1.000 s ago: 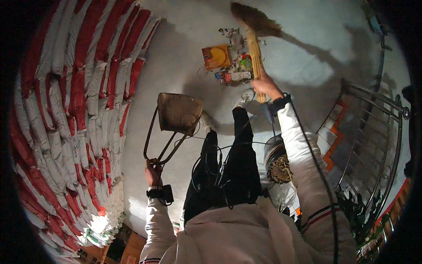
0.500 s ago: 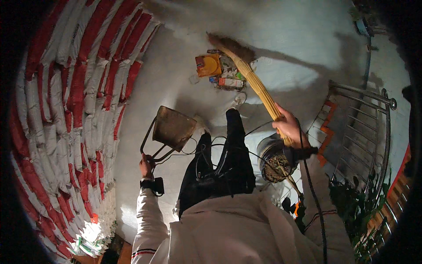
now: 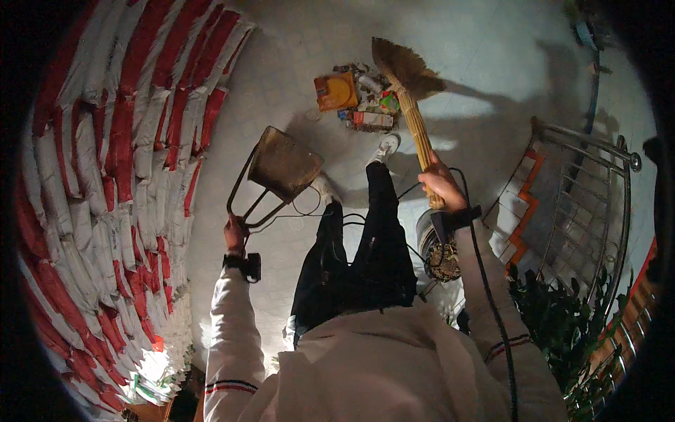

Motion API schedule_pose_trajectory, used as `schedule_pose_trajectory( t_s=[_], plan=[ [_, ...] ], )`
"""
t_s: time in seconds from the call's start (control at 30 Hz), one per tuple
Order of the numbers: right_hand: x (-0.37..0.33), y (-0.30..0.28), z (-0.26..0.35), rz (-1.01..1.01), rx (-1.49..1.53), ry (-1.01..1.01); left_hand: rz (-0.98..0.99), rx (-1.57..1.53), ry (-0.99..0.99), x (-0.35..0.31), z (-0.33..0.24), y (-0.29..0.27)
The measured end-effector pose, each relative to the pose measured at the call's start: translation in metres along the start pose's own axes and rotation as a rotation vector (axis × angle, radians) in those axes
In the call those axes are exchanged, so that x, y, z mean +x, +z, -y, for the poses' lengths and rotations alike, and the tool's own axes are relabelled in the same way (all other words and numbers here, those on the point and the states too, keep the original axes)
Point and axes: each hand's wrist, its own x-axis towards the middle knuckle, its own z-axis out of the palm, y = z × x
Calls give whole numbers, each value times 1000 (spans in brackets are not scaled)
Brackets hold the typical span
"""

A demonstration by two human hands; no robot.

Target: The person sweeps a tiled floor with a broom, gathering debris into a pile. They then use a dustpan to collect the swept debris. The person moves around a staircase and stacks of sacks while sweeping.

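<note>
My right hand [image 3: 444, 183] grips the pale bundled handle of a straw broom [image 3: 415, 116]. The broom's brown bristles fan out over the floor at the right edge of a litter pile [image 3: 369, 84]. In that pile lie an orange-yellow flat box [image 3: 335, 92], a red and white carton [image 3: 373, 120] and loose scraps. My left hand [image 3: 235, 231] is closed round the dark looped handle of a metal dustpan [image 3: 285, 163], held left of my legs. The pan's worn brown face shows; whether it touches the floor I cannot tell.
Stacked red and white sacks [image 3: 130, 141] fill the left side. To the right stand a metal railing [image 3: 605, 204] beside steps and a leafy plant [image 3: 562, 316]. A plant pot [image 3: 441, 261] is close by my right forearm. Dark cables [image 3: 485, 281] hang along my right arm and across my legs.
The broom head has swung right, from above the litter to its right side, and the handle stands steeper. My right hand has moved slightly left and up. The dustpan has shifted a little upward.
</note>
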Motion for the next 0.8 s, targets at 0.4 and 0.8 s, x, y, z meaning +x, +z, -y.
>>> schedule_pose_trajectory(
  t_s=[0.4,0.8],
  plan=[
    [-2,-56,-6,-9,0,321,-35,563,42,150,-59,116],
    [5,-64,2,109,-3,94,28,545,-31,183,-96,215]
  ],
)
